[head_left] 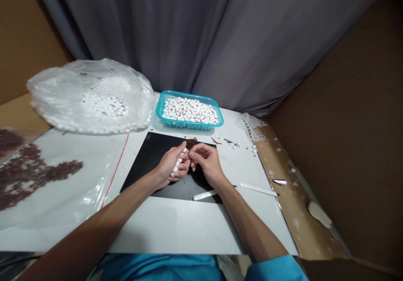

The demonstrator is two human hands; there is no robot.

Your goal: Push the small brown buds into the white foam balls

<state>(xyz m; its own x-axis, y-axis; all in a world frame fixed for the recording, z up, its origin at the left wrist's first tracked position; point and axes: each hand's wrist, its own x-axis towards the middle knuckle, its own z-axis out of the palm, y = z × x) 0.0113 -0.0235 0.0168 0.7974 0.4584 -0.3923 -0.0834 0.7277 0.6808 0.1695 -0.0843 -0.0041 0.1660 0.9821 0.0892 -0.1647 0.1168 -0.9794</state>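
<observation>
Blue sleeves (277,268) nearest; left hand (171,165) clasps bead string (176,166) and brown cluster (191,143), right hand (206,163) pinched closed alongside.

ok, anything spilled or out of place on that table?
Yes: a few loose beads lie right of the black mat, by the lace scrap, outside the teal basket. White specks dot the cardboard strip too. The left hand holds its white beads without spilling.

teal plastic basket of white beads (189,125) behind black rectangular mat (147,165), clear plastic bag of white beads (91,98) left of basket, clear zip bag of brown bits (40,176) far left
</observation>
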